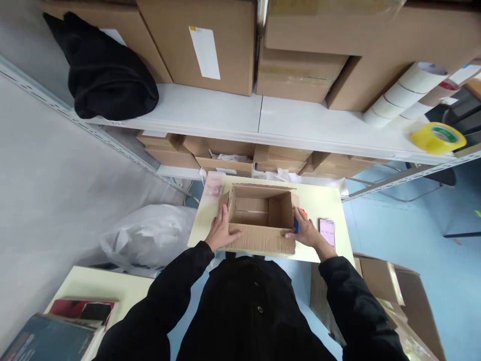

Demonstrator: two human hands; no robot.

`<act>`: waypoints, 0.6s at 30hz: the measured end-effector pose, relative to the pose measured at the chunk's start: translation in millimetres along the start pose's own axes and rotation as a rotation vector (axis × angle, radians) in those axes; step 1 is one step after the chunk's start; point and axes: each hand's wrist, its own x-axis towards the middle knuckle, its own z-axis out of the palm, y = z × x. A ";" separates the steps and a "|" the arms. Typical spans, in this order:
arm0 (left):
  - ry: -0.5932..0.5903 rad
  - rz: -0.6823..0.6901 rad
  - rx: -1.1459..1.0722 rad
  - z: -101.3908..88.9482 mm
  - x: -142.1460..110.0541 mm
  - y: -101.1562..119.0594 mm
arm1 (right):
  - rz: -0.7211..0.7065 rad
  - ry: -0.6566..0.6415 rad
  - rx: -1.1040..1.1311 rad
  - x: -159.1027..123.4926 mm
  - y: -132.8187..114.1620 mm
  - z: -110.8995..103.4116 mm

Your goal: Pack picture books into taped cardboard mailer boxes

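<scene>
An open cardboard box [259, 239] sits on a pale yellow table, its front flap folded out toward me and its inside showing bare cardboard. My left hand [221, 229] grips the left side, fingers along the side flap and thumb over the front flap. At the right end, my right hand [306, 230] is curled around a small blue object [296, 225], its thumb touching the front flap's corner. Most of that object is hidden, so its kind is unclear. Something orange [304, 213] shows just behind the fingers; whether it joins the blue object I cannot tell.
Right of the box lies a phone [327, 231] on the table [343, 235]. Shelves [225, 113] with cartons rise behind, holding tape rolls [438, 138]. A plastic bag [150, 235] stands left, books [52, 336] lower left, and an open carton [413, 296] lower right.
</scene>
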 end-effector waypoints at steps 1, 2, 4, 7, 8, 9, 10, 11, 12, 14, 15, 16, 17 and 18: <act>0.021 -0.006 -0.007 -0.2 -1.8 -0.8 | -0.015 0.038 0.001 -1.8 3.8 -0.3; 0.045 -0.013 -0.013 -0.3 -3.4 -1.7 | -0.033 0.085 0.006 -3.2 7.4 -0.5; 0.093 -0.029 -0.026 0.0 -6.2 -3.4 | -0.071 0.190 0.021 -4.2 13.5 -0.9; 0.147 -0.053 -0.052 0.9 -7.9 -4.3 | -0.123 0.331 0.027 -1.4 17.7 -1.8; 0.155 -0.060 -0.061 1.2 -7.8 -3.7 | -0.139 0.364 0.027 0.1 17.6 -2.4; 0.158 -0.065 -0.069 1.4 -7.4 -2.8 | -0.152 0.391 0.030 1.5 16.9 -3.3; 0.160 -0.064 -0.078 1.4 -6.7 -1.5 | -0.166 0.410 0.038 2.6 15.8 -4.5; 0.161 -0.061 -0.086 0.9 -6.0 -0.1 | -0.178 0.422 0.051 3.4 14.4 -6.0; 0.164 -0.055 -0.093 -0.2 -5.2 0.9 | -0.189 0.428 0.066 3.7 12.8 -7.9; 0.188 -0.054 -0.094 -4.8 -3.5 0.2 | -0.199 0.425 0.092 2.8 10.0 -12.7; 0.215 -0.062 -0.090 -8.5 -2.6 -2.3 | -0.201 0.421 0.098 1.7 9.0 -15.3; 0.253 -0.077 -0.087 -13.1 -1.4 -6.6 | -0.202 0.420 0.099 0.3 8.4 -17.9; 0.296 -0.101 -0.086 -18.3 0.2 -12.9 | -0.204 0.425 0.098 -1.3 8.1 -20.4; 0.341 -0.140 -0.089 -23.8 2.3 -21.0 | -0.204 0.434 0.096 -3.0 8.1 -22.5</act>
